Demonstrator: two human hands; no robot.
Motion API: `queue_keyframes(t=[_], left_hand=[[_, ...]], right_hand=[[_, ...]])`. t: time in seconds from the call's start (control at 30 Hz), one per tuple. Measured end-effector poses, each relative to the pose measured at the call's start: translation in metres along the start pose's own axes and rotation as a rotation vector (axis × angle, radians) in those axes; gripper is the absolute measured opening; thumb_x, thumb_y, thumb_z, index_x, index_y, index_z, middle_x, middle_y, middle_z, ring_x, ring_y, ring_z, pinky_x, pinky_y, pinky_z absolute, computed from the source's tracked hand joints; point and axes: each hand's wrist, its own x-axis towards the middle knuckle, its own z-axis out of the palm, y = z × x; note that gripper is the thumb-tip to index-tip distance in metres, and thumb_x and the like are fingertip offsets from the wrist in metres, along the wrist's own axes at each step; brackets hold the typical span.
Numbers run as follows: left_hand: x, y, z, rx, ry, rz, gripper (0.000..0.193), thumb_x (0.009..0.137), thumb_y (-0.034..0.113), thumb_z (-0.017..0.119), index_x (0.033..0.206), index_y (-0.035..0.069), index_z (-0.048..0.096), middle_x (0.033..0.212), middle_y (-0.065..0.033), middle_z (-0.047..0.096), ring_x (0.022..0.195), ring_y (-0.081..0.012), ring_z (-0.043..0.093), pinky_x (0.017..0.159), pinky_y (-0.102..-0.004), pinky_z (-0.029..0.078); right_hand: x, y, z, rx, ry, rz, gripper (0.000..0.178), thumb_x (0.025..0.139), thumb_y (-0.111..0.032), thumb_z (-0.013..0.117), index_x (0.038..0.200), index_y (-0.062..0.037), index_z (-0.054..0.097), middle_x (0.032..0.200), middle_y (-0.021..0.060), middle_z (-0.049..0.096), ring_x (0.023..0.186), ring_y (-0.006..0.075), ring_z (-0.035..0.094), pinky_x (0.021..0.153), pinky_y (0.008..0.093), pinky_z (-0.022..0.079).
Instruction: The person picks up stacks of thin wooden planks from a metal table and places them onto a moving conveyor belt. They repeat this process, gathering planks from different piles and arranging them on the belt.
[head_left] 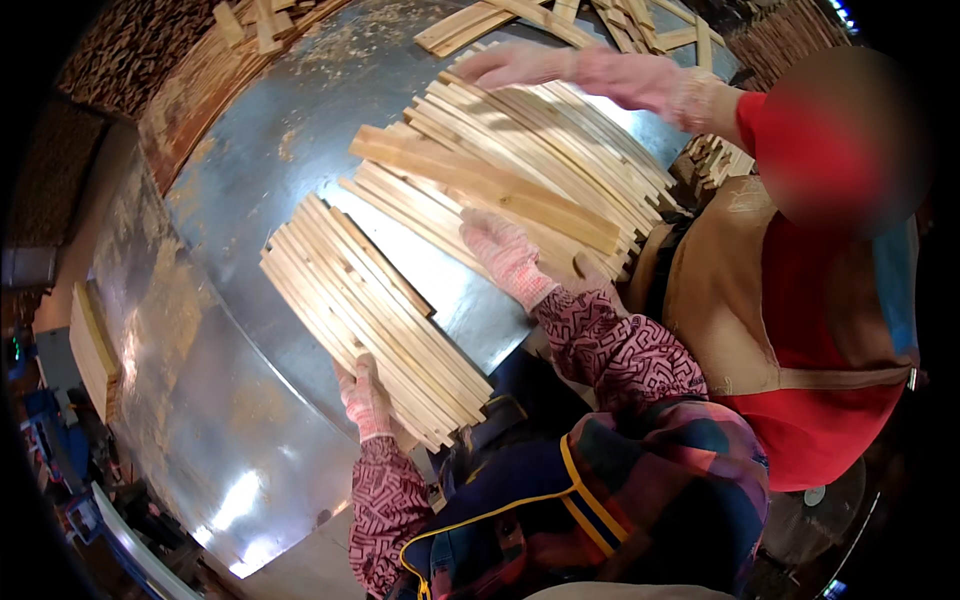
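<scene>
My left hand (366,398), in a pale pink knit glove, rests against the left edge of a row of narrow wooden slats (375,315). Its fingers point up along the outer slat. My right hand (500,255), gloved alike, reaches to the near left edge of a second, wider row of slats (530,150), fingers stretched out. A broader wooden board (490,190) lies slantwise across that second row. Both rows lie on a shiny metal table (240,240), with a strip of bare metal between them. The undersides of my fingers are hidden.
At the right a co-worker in red with a tan apron (720,290) leans in, one gloved hand (515,66) over the second row's far end. Loose wood pieces (570,20) lie at the back. A wooden block (95,350) stands at the far left.
</scene>
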Motion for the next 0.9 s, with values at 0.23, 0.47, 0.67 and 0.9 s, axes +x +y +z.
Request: queue_keyframes(t=[0.23, 0.47, 0.67, 0.9], left_hand=[[-0.011, 0.009, 0.028, 0.068, -0.015, -0.044, 0.081, 0.092, -0.001, 0.058, 0.159, 0.009, 0.013, 0.141, -0.0162, 0.049, 0.119, -0.0255, 0.057, 0.101, -0.0332, 0.048], [0.003, -0.007, 0.007, 0.308, 0.017, -0.003, 0.085, 0.091, 0.008, 0.065, 0.158, 0.006, 0.012, 0.140, -0.0152, 0.052, 0.117, -0.0221, 0.055, 0.098, -0.0319, 0.047], [0.006, 0.000, -0.002, 0.250, -0.061, -0.003, 0.086, 0.091, 0.010, 0.067, 0.158, 0.006, 0.014, 0.133, -0.0138, 0.056, 0.112, -0.0210, 0.057, 0.096, -0.0306, 0.047], [0.020, -0.006, -0.018, 0.386, -0.278, 0.055, 0.085, 0.091, 0.008, 0.064, 0.159, 0.007, 0.013, 0.132, -0.0130, 0.056, 0.109, -0.0205, 0.057, 0.094, -0.0311, 0.048]], right_hand=[[0.006, -0.047, -0.009, -0.314, 0.102, -0.147, 0.032, 0.097, -0.010, 0.062, 0.126, 0.0031, 0.062, 0.108, 0.0055, 0.068, 0.100, 0.0114, 0.060, 0.085, 0.0236, 0.051], [-0.077, -0.012, 0.059, -0.021, -0.163, 0.127, 0.038, 0.098, -0.015, 0.062, 0.130, 0.0049, 0.058, 0.125, 0.0116, 0.066, 0.112, 0.0157, 0.061, 0.099, 0.0282, 0.048], [-0.151, 0.001, 0.067, -0.339, -0.312, 0.191, 0.033, 0.097, -0.016, 0.061, 0.125, 0.0020, 0.063, 0.120, 0.0124, 0.069, 0.109, 0.0164, 0.063, 0.098, 0.0292, 0.049], [-0.210, 0.041, 0.022, -0.381, -0.124, 0.107, 0.034, 0.095, -0.023, 0.062, 0.124, -0.0051, 0.065, 0.118, 0.0144, 0.070, 0.109, 0.0204, 0.066, 0.097, 0.0289, 0.049]])
